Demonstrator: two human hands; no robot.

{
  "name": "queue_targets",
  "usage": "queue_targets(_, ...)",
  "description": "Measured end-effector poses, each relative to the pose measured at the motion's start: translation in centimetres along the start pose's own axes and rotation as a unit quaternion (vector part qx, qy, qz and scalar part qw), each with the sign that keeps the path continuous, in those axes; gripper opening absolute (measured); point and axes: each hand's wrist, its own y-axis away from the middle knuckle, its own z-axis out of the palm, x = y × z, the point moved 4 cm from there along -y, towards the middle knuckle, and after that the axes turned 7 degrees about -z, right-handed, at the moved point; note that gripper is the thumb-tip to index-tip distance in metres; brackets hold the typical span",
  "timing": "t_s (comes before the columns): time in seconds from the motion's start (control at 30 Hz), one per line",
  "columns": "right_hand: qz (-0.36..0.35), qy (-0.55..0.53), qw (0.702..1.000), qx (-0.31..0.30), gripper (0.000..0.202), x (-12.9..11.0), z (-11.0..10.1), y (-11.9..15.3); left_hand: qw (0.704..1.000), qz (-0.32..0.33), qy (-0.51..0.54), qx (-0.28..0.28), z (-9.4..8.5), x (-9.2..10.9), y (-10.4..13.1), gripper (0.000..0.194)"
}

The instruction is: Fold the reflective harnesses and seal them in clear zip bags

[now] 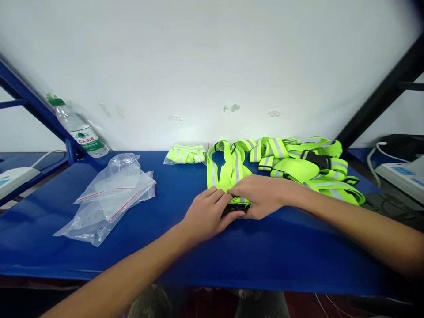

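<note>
A neon yellow reflective strap [228, 170] with grey stripes lies partly folded at the middle of the blue table. My left hand [209, 213] and my right hand [261, 194] meet at its near end, fingers closed around the folded webbing. A black buckle [236, 207] shows between them, partly covered by the fingers. Beyond my hands the strap runs back in loops toward the wall. To the right lies a loose pile of more reflective straps [298, 165], with a black buckle among them.
Clear zip bags [111, 194] with red seal lines lie on the left of the table [185, 260]. A bagged strap [185, 154] rests near the wall. A water bottle [81, 128] leans at the back left. White power strips [402, 179] stand beyond the right frame post.
</note>
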Motion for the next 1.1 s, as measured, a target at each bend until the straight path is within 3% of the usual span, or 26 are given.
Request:
queue_targets(0.37,0.049,0.027,0.998,0.017,0.023,-0.8,0.5,0.7,1.000,-0.006,0.025,0.005,0.1,-0.1,0.1,0.046)
queue_targets(0.67,0.119,0.053,0.982,0.140,0.018,-3.0,3.3,2.3,0.999,0.043,-0.031,0.002,0.0,0.4,0.2,0.051)
queue_targets(0.9,0.146,0.038,0.939,0.308,0.029,-4.3,5.0,3.4,0.999,0.036,-0.001,-0.006,0.0,0.0,0.4,0.050)
queue_targets(1.1,0.188,0.030,0.931,0.311,0.030,-4.9,5.8,3.7,0.998,0.027,0.034,-0.037,0.3,-0.2,-0.1,0.050)
